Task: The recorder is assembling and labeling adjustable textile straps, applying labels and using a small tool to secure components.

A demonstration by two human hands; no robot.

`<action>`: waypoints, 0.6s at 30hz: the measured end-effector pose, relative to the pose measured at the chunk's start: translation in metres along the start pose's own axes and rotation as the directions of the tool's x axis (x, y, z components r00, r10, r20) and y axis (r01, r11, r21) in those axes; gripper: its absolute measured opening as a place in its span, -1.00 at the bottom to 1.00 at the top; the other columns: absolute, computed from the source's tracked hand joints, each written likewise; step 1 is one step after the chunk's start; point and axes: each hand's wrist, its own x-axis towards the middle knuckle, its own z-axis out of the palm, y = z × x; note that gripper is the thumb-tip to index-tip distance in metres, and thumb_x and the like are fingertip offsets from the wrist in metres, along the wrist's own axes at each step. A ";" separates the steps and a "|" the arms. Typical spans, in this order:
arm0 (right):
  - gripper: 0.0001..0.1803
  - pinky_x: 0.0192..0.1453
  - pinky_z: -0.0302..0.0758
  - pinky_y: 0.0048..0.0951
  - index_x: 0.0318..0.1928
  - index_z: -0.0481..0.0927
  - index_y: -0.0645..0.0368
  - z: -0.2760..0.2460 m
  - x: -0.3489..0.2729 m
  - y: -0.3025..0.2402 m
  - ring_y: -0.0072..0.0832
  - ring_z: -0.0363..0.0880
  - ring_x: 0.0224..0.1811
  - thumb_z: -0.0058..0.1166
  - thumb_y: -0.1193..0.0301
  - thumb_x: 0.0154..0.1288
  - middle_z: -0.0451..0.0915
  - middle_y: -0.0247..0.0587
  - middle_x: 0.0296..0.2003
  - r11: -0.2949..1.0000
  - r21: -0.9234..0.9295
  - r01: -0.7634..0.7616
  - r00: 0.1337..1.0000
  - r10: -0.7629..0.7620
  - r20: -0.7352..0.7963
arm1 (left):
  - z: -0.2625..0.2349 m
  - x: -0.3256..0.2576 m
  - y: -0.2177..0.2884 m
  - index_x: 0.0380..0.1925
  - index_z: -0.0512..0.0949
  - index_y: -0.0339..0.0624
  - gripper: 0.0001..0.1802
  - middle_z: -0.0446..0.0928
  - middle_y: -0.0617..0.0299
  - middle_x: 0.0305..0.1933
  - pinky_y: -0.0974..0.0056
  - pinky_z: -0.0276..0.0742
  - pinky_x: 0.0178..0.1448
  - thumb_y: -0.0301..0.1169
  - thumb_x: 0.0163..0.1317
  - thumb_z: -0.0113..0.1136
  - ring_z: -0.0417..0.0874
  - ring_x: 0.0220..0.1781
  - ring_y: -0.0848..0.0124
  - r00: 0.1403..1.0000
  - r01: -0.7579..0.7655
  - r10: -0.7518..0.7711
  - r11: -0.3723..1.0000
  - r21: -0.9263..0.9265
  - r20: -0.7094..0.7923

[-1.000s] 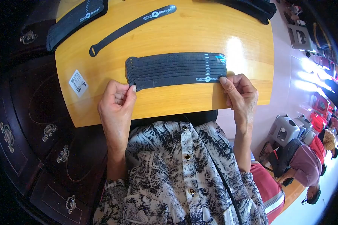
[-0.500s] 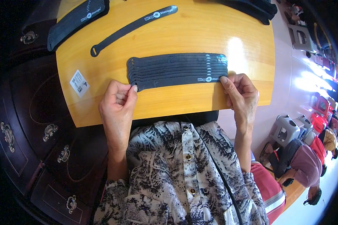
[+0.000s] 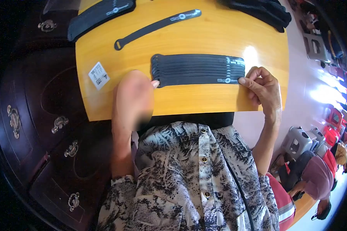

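A fanned row of black cable straps (image 3: 192, 69) lies on the yellow table, overlapping, with their rounded slotted heads at the left and pale print near the right ends. My right hand (image 3: 264, 86) pinches the right end of the nearest strap between thumb and forefinger, the other fingers curled. At the opposite end is my left hand (image 3: 134, 94), its thumb tip touching the nearest strap's slotted head. Most of that hand is blurred, so its fingers cannot be made out. Beyond the row a single black strap (image 3: 158, 30) lies slantwise, apart from both hands.
A stack of black straps (image 3: 100, 18) lies at the far left, and a dark bundle (image 3: 260, 11) at the far right. A white label (image 3: 99, 76) sits on the table (image 3: 196, 101) near its left edge. Dark drawers (image 3: 23, 154) stand left; grey stools (image 3: 298, 140) and seated people are right.
The view has shifted, so the table and straps appear further right. The strap heads now sit closer together. My right hand keeps its pinch; my left hand has become blurred beside the heads.
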 end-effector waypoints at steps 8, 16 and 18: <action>-0.74 -0.63 0.19 -0.67 -0.46 0.52 0.17 0.013 -0.019 -0.017 -0.78 0.30 -0.67 0.30 0.31 0.22 0.42 -0.47 -0.68 0.976 -0.188 0.110 0.991 -0.123 -0.059 | 0.004 -0.006 -0.016 -0.34 0.50 -0.26 -0.86 0.55 0.29 -0.51 0.53 0.37 -0.49 -0.44 0.26 0.25 0.49 -0.53 0.65 0.970 -0.228 0.204 0.952 -0.202 -0.133; -0.77 -0.40 0.49 -0.25 -0.32 0.64 0.22 0.107 -0.001 -0.020 -0.10 0.59 -0.52 0.07 0.31 0.34 0.59 0.04 -0.55 0.784 -0.416 0.461 0.885 -0.371 0.281 | 0.051 0.017 -0.015 -0.30 0.53 -0.37 -0.94 0.52 0.23 -0.36 0.47 0.48 -0.37 -0.57 0.26 0.17 0.55 -0.45 0.57 0.811 -0.584 0.584 0.800 0.140 0.045; -0.76 -0.39 0.52 -0.30 -0.31 0.66 0.23 0.106 0.004 -0.023 -0.18 0.62 -0.53 0.07 0.30 0.35 0.61 0.00 -0.56 0.841 -0.371 0.395 0.908 -0.295 0.297 | 0.054 0.017 -0.013 -0.31 0.53 -0.37 -0.93 0.52 0.21 -0.37 0.44 0.49 -0.41 -0.56 0.27 0.17 0.57 -0.46 0.54 0.832 -0.550 0.554 0.822 0.152 0.017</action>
